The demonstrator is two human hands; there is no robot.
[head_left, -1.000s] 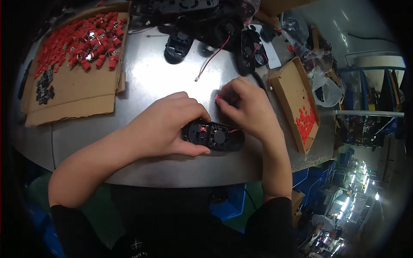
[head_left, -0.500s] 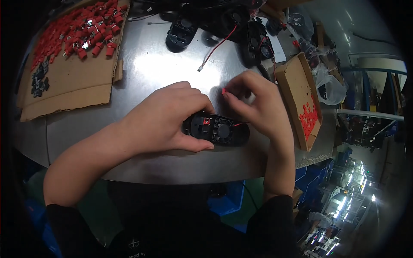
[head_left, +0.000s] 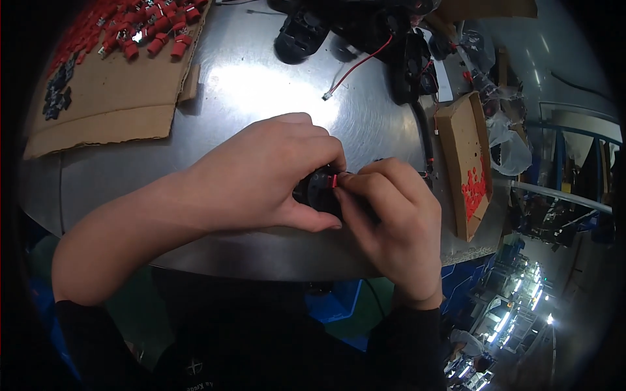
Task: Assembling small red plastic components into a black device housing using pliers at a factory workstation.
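Observation:
My left hand (head_left: 277, 173) is closed round a black plastic fan housing (head_left: 317, 189), holding it low over the steel table, thumb on the near side and fingers on the far side. My right hand (head_left: 399, 218) covers the fan end of the housing. Between its thumb and forefinger it pinches a small red plastic piece (head_left: 334, 181), which meets the top of the housing. My fingertips partly hide where the piece and the housing touch.
A cardboard sheet (head_left: 111, 117) at the left bears heaped red parts (head_left: 156, 32) and dark small parts (head_left: 57, 94). More black housings (head_left: 301, 39) with wires lie at the back. To the right stands a shallow cardboard box (head_left: 460, 189) with small red pieces (head_left: 475, 193).
My right hand has moved left and nearer, bringing the small red piece from above the table onto the housing. My left hand keeps its hold. The whole view has shifted slightly.

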